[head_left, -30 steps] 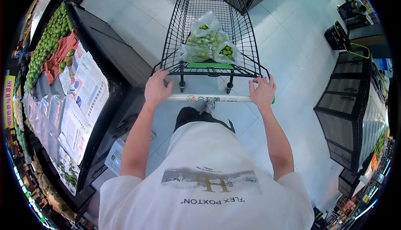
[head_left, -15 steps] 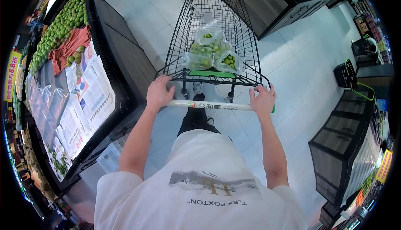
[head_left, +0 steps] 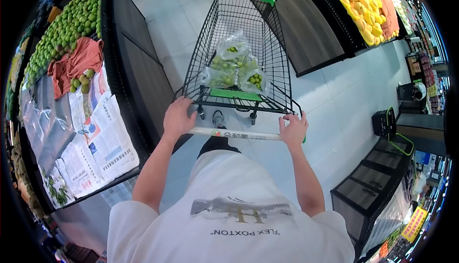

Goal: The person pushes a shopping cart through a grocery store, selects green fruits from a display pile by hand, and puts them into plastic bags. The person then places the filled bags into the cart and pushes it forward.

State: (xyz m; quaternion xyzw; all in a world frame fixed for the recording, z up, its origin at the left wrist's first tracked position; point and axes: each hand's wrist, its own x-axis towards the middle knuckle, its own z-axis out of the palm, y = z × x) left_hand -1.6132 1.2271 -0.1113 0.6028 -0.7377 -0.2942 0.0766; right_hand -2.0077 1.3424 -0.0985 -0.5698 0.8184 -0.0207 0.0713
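Note:
A black wire shopping cart (head_left: 279,67) with green corners stands in front of me. My left hand (head_left: 179,118) is closed over the left end of its pale push handle (head_left: 239,134), fingers pointing forward by the frame. At the right end, my right hand (head_left: 293,129) is curled round the handle, thumb and fingertips bent inward. Inside the cart lie several clear plastic bags of green fruit (head_left: 229,64); one bag (head_left: 256,80) at the near right shows its round fruit most plainly. The palms hide the handle's ends.
Close on the left is a stand with green fruit (head_left: 76,21), a reddish cloth (head_left: 79,62) and newspaper sheets (head_left: 110,138). Ahead right, another stand holds yellow fruit (head_left: 363,12). A black shopping basket (head_left: 384,122) and a dark display cabinet (head_left: 370,177) are on the right.
The cart and I have moved forward along the aisle. The yellow fruit stand shows more fully, and the basket and right cabinet have shifted left in view. Both hands keep their places on the handle.

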